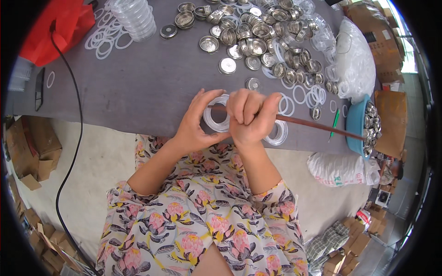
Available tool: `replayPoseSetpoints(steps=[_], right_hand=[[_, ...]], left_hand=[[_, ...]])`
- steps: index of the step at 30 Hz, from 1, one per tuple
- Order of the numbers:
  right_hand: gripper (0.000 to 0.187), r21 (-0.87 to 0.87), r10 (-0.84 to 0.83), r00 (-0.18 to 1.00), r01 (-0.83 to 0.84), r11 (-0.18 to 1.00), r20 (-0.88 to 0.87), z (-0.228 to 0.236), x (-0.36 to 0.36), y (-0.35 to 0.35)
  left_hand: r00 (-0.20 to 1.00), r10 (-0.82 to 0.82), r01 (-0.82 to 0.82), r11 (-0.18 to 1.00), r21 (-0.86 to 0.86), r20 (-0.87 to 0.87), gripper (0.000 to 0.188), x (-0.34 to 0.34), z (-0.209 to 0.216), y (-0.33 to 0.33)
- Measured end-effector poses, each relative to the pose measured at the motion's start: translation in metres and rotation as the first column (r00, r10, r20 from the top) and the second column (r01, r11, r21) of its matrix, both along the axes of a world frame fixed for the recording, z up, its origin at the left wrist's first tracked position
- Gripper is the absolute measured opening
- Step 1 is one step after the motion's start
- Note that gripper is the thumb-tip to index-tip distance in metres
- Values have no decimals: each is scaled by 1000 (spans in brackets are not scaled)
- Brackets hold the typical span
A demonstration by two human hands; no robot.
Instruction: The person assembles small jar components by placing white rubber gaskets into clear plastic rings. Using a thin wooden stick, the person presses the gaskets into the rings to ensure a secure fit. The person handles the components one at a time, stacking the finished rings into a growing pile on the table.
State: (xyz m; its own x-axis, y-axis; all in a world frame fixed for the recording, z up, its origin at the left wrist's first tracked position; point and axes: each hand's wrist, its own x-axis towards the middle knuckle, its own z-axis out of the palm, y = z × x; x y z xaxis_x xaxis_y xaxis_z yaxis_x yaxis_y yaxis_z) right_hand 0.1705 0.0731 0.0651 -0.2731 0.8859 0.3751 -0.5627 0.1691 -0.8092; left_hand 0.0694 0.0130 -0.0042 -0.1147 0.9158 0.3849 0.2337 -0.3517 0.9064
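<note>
Left of the blue basin [353, 124], the left hand [195, 123] curls around a clear round piece [210, 123]; nearer the basin, the right hand [251, 115] grips a brown rod [317, 125] extending toward it; beyond and left of the basin, metal cups [260, 30] crowd the counter [138, 87].

On the white plastic sack [340, 166] on the floor there stand printed marks, some green and some red; on the brown cardboard carton [380, 51] at upper right is a pale label [386, 34], too small for reading; the red-and-white package [363, 217] shows only blurred marks.
</note>
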Motion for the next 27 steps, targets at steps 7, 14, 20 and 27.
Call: replayPoseSetpoints(steps=[7, 14, 20, 27], right_hand=[[58, 96, 6, 956, -36, 995, 294, 25, 30, -4], [58, -250, 11, 1000, -13, 968, -9, 7, -2, -5], [57, 249, -328, 841, 238, 939, 431, 26, 2, 10], [6, 469, -498, 84, 231, 853, 863, -6, 116, -37]], left_hand=[[999, -8, 8, 1000, -11, -48, 81, -1, 2, 1], [999, 8, -7, 1000, 10, -52, 80, 0, -2, 0], [1000, -5, 5, 998, -61, -4, 79, 1, 2, 1], [995, -10, 11, 1000, 11, -102, 83, -1, -1, 3]])
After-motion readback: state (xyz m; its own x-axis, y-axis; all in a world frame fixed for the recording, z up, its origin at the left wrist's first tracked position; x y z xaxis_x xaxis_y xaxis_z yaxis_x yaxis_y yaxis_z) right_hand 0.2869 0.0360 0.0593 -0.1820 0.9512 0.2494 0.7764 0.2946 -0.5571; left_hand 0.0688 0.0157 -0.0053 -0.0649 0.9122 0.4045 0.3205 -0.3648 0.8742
